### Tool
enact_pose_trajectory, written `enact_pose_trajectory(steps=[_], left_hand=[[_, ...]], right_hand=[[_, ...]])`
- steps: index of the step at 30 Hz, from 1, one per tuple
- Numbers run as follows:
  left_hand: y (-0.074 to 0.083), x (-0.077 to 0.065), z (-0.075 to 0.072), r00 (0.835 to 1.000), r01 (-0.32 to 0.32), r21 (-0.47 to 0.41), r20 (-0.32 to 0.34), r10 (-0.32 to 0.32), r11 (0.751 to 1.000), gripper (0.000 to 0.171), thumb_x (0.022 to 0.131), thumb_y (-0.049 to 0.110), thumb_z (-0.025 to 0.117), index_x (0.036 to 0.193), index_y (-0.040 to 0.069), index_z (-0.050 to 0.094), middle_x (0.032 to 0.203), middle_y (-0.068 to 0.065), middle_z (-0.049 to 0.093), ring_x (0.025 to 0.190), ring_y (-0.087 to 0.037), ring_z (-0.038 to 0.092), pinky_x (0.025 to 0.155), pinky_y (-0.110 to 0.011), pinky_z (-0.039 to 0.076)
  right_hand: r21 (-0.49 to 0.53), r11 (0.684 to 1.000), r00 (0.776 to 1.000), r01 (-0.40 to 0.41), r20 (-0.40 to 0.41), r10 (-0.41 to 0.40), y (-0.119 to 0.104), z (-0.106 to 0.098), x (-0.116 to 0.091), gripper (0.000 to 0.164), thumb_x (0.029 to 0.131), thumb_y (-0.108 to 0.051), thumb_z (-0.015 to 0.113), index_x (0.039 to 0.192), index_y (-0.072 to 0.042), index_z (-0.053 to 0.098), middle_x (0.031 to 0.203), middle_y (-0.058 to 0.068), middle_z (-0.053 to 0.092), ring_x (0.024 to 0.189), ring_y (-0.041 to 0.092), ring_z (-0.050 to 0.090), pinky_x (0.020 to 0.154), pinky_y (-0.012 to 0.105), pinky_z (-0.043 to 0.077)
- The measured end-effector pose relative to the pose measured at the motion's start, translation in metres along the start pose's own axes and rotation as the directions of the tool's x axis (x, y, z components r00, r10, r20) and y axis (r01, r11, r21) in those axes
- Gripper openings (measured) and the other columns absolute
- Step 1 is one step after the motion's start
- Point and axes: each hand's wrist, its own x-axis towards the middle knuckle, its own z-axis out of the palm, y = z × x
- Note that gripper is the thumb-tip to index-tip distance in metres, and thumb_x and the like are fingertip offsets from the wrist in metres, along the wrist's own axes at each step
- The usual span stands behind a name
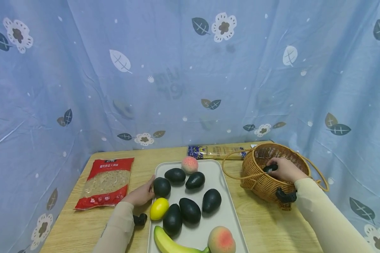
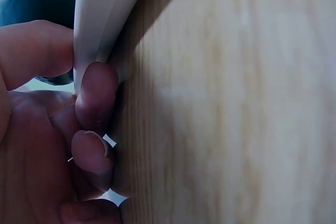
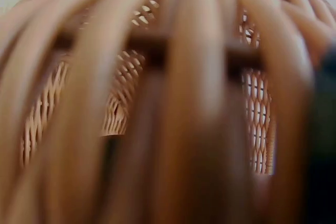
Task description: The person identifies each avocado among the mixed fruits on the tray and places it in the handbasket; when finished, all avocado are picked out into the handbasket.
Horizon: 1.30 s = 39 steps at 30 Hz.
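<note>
Banana (image 1: pixel 172 243) and peach (image 1: pixel 221 240) sit closest, at the near end of the tray (image 1: pixel 227 215), then the lemon (image 1: pixel 159 208) and a bunch of avocados (image 1: pixel 211 201). Left hand (image 1: pixel 141 194) is at the tray's left rim beside one of them, fingers curled and, as far as I can see, pinching the edge rather than the fruit. I'd go light there, just enough to stop the tray sliding, no lifting.

Further over, right hand (image 1: pixel 283 169) is in the basket (image 1: pixel 263 191), fingers closed on a dark avocado (image 1: pixel 270 168) just inside the mouth. My tip: work through the middle of the opening with the forearm off the rim, since leaning on it could tip the thing. If the fruit's going down, let it touch bottom before loosening up. Watch the handles (image 1: pixel 223 165) too, they stick out either side and could snag a sleeve.

View-wise, left wrist cam shows fingertips (image 2: pixel 97 90) against the rim's outside, which head cam hides. Right wrist cam is mostly blurry wicker (image 3: pixel 197 56), so no checking the grip there; only head cam shows it, plus the noodle pack (image 1: pixel 216 152) at the back.
</note>
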Motion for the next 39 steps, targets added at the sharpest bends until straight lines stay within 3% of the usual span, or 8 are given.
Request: enact_pose_trajectory(steps=[7,12,17,22,27,30,34,39], left_hand=[[-0.008,0.006,0.003,1.000,0.022,-0.025,-0.009,-0.023,0.999,0.087,0.098,0.025,0.063,0.168,0.005,0.015,0.162,-0.030,0.036,0.141,-0.047,0.046,0.117,-0.066,0.031],[0.004,0.001,0.002,0.998,0.061,-0.073,-0.008,-0.062,0.995,0.083,0.098,0.017,0.062,0.167,0.004,0.018,0.162,-0.030,0.035,0.145,-0.050,0.040,0.118,-0.067,0.028],[0.010,-0.001,0.002,0.998,0.068,-0.044,-0.006,-0.068,0.997,0.081,0.099,0.018,0.060,0.167,0.005,0.018,0.162,-0.030,0.037,0.143,-0.050,0.043,0.117,-0.067,0.031],[0.012,-0.004,-0.002,0.996,0.081,-0.046,-0.017,-0.082,0.996,0.082,0.097,0.016,0.061,0.167,0.006,0.020,0.162,-0.029,0.037,0.142,-0.050,0.043,0.117,-0.067,0.030],[0.014,-0.003,-0.003,0.996,0.080,-0.024,-0.024,-0.081,0.996,0.083,0.097,0.016,0.062,0.167,0.005,0.020,0.161,-0.028,0.039,0.140,-0.048,0.047,0.116,-0.067,0.032],[0.013,-0.001,-0.001,0.996,0.090,-0.035,-0.026,-0.091,0.995,0.083,0.098,0.014,0.062,0.168,0.006,0.018,0.162,-0.027,0.039,0.141,-0.047,0.046,0.118,-0.066,0.031],[0.014,-0.002,0.001,0.993,0.113,-0.035,-0.030,-0.114,0.993,0.083,0.098,0.012,0.062,0.168,0.007,0.018,0.162,-0.026,0.038,0.143,-0.046,0.045,0.118,-0.065,0.031],[0.012,-0.004,0.005,0.991,0.127,-0.036,-0.027,-0.128,0.991,0.083,0.099,0.014,0.062,0.168,0.008,0.018,0.163,-0.024,0.038,0.143,-0.046,0.044,0.117,-0.066,0.032]], right_hand=[[-0.025,1.000,1.000,-0.008,0.002,0.008,0.000,-0.001,0.001,0.035,0.093,-0.009,0.075,0.124,0.007,0.068,0.122,0.036,0.063,0.102,0.047,0.065,0.082,0.059,0.055],[-0.011,0.999,0.988,-0.045,-0.151,0.043,-0.008,-0.003,-0.007,0.038,0.097,-0.014,0.073,0.129,0.005,0.067,0.135,0.043,0.050,0.099,0.048,0.063,0.079,0.061,0.052],[0.041,0.999,0.937,0.002,-0.350,0.012,-0.047,-0.015,-0.018,0.036,0.099,-0.014,0.070,0.131,0.001,0.067,0.130,0.035,0.053,0.094,0.040,0.062,0.071,0.054,0.052],[0.073,0.981,0.874,0.179,-0.470,-0.124,-0.114,-0.009,-0.025,0.035,0.096,-0.009,0.074,0.130,-0.004,0.069,0.123,0.022,0.060,0.094,0.033,0.065,0.074,0.049,0.055],[0.241,0.884,0.890,0.400,-0.333,-0.312,-0.160,0.033,-0.028,0.033,0.096,-0.006,0.075,0.128,-0.009,0.070,0.124,0.012,0.065,0.105,0.030,0.071,0.078,0.034,0.062],[0.297,0.835,0.884,0.463,-0.228,-0.409,-0.171,0.067,-0.029,0.029,0.096,-0.011,0.076,0.125,-0.011,0.071,0.124,0.008,0.066,0.112,0.030,0.069,0.087,0.037,0.062],[0.221,0.832,0.860,0.509,-0.179,-0.478,-0.172,0.105,-0.028,0.028,0.094,-0.020,0.080,0.120,-0.014,0.073,0.124,0.004,0.063,0.112,0.026,0.065,0.094,0.043,0.058],[0.232,0.840,0.872,0.490,-0.132,-0.472,-0.165,0.132,-0.027,0.029,0.090,-0.022,0.083,0.117,-0.013,0.074,0.129,0.013,0.059,0.115,0.032,0.063,0.096,0.043,0.054]])
